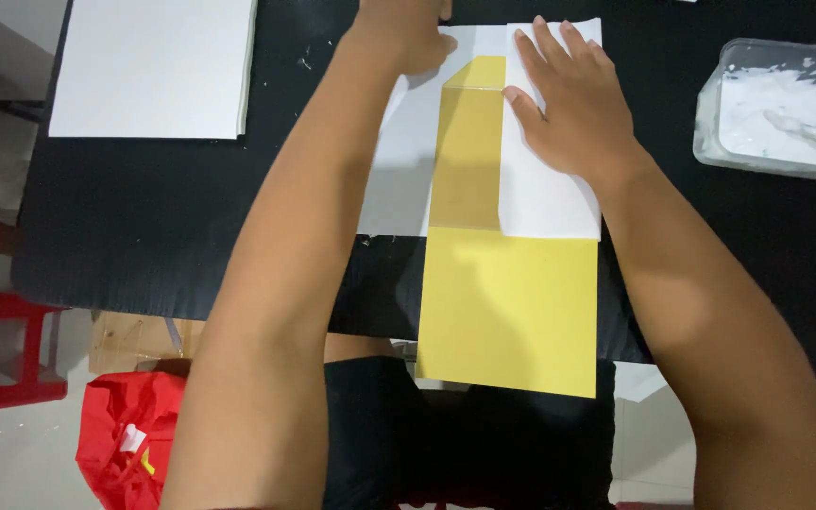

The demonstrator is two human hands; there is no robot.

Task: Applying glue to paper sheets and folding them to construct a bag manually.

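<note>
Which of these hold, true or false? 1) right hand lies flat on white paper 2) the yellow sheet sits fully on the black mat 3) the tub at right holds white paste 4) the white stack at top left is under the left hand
1) True: the right hand presses flat on the white paper.
2) False: the yellow sheet overhangs the near edge of the black mat.
3) True: the tub holds white paste with a brush in it.
4) False: the white stack lies untouched; the left hand is on the paper.

Two bare forearms, no sleeves, watch or rings; left hand [406, 33], right hand [573, 104]. Behind the fingers, a black garment [465, 444] covers the lap.
</note>
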